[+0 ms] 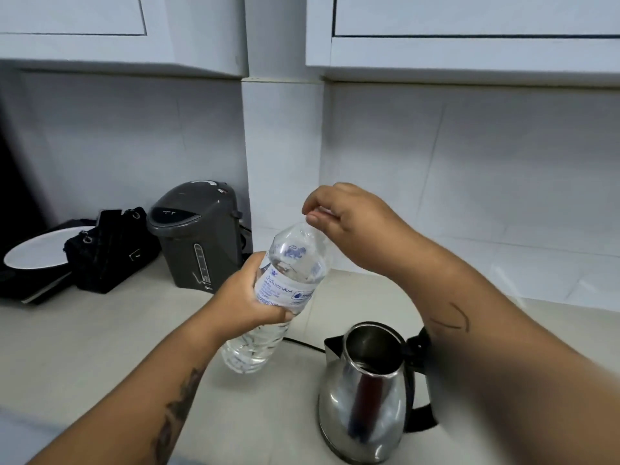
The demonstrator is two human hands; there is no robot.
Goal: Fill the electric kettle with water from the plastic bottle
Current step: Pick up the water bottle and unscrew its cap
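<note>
A clear plastic water bottle (295, 263) with a white label is held tilted above the counter, its neck leaning up to the right. My left hand (248, 297) grips it around the label. My right hand (349, 216) pinches the bottle's top, where the cap sits hidden under the fingers. The steel electric kettle (362, 397) stands on the counter at the lower right, lid off and mouth open, below and right of the bottle. My right forearm covers part of its black handle.
A grey thermo pot (201, 236) stands against the wall at the left. Beside it lie a black bag (110, 250) and a white plate (37, 250). A black cord (302, 344) runs behind the kettle. Wall cupboards hang overhead.
</note>
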